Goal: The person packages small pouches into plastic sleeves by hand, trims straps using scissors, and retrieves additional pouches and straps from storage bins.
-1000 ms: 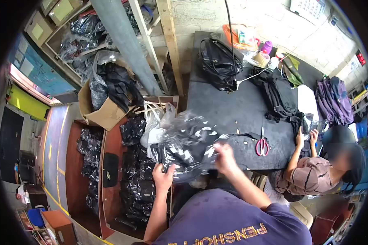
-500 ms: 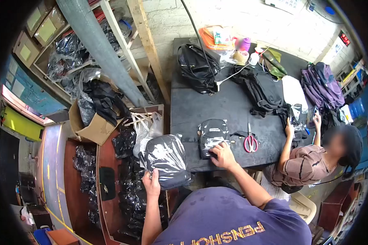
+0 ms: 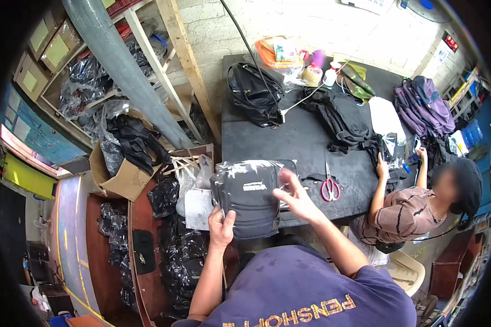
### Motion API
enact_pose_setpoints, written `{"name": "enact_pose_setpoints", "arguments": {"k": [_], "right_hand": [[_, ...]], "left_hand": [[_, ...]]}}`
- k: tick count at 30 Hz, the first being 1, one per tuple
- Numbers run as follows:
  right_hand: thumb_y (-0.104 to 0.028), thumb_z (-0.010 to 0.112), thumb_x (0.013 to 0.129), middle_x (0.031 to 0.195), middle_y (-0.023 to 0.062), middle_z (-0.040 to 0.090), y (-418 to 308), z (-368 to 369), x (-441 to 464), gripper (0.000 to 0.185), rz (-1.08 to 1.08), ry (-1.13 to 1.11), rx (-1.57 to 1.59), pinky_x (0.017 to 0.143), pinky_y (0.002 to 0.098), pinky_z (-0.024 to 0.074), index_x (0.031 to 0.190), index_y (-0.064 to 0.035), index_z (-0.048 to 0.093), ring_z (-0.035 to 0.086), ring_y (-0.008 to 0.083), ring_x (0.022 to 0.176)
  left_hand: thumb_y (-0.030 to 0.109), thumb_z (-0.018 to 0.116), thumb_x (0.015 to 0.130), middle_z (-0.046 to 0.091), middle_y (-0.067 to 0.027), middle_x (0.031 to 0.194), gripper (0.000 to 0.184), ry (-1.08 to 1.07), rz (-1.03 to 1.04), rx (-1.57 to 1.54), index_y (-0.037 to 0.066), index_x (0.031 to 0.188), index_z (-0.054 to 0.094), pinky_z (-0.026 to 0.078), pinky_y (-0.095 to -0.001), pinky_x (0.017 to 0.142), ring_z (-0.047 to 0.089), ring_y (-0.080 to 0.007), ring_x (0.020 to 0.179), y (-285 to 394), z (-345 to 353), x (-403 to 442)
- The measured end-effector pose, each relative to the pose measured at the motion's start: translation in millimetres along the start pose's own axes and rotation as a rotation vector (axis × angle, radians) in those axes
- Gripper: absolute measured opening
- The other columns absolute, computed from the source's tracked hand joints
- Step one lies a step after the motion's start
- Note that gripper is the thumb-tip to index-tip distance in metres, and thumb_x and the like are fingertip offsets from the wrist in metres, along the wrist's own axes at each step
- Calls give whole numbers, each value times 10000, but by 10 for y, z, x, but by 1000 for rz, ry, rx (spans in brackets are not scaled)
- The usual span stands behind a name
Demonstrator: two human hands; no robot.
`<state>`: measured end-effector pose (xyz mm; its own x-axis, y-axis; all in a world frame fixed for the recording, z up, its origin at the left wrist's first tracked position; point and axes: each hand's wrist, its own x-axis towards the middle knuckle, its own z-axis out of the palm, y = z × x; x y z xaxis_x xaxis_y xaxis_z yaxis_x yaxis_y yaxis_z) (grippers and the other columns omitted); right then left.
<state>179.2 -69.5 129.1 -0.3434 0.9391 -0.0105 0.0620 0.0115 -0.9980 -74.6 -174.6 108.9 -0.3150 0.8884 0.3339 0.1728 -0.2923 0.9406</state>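
Observation:
My left hand [image 3: 222,228] grips the lower left edge of a black bag [image 3: 251,199] wrapped in clear plastic, thumb in front. The bag is held up over the table's front edge, its face with a small white label towards me. My right hand [image 3: 300,200] is at the bag's right edge with fingers apart and slightly blurred; whether it touches the plastic I cannot tell. Behind the bag, a second plastic-wrapped item [image 3: 292,164] on the table is mostly hidden. Red-handled scissors [image 3: 329,188] lie to the right of my right hand.
On the black table [image 3: 305,141] lie a shiny black bag [image 3: 255,94], a black backpack [image 3: 341,122] and a purple backpack [image 3: 424,106]. A co-worker [image 3: 409,212] sits at the right, hands on plastic. An open carton [image 3: 120,177] and bins of wrapped black items stand left.
The wrapped bag in my left hand has moved right and up, turning its labelled face into view. My right hand has lifted off the other wrapped item and opened beside the held bag.

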Motion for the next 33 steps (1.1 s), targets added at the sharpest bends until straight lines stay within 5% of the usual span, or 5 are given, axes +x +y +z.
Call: {"name": "enact_pose_setpoints", "arguments": {"k": [5,15,20,31,33], "right_hand": [[-516,916,734,1480,126,543,-1030,85,25,1039,-720,-202,-1183,1113,473,421,1568,-98,459,444,342,1420],[-454,862,820,739,105,693,-221,-135,-88,408,-453,-375,-822,850,414,534,920,-69,769,690,293,703],[-450,785,938,886,194,756,601,-500,-13,441,139,114,-32,749,425,551,1018,-19,736,741,351,829],[-673,551,1011,976,258,762,595,-859,166,765,409,155,-1023,887,462,595,1201,57,675,752,370,873],[-578,583,1037,1130,230,756,318,-900,279,672,746,-156,35,967,429,569,1354,13,626,733,319,1050]], "left_hand": [[246,743,946,612,-130,747,299,-399,44,424,-13,804,695,456,-382,662,613,-258,723,326,-138,263],[13,704,941,739,-128,1142,306,-185,-250,234,-5,1244,731,532,-335,945,686,-200,1070,-318,-777,-166],[-31,673,965,640,-122,1421,568,141,-237,109,-17,1514,527,441,-333,1132,603,-198,1303,-126,-1019,-263],[-46,668,963,648,-106,1388,513,-25,-173,-146,8,1463,572,437,-381,1162,575,-224,1354,55,-225,179],[-87,665,871,660,-106,1377,433,-324,9,-29,62,1275,718,399,-444,1204,551,-302,1393,338,74,546]]}}
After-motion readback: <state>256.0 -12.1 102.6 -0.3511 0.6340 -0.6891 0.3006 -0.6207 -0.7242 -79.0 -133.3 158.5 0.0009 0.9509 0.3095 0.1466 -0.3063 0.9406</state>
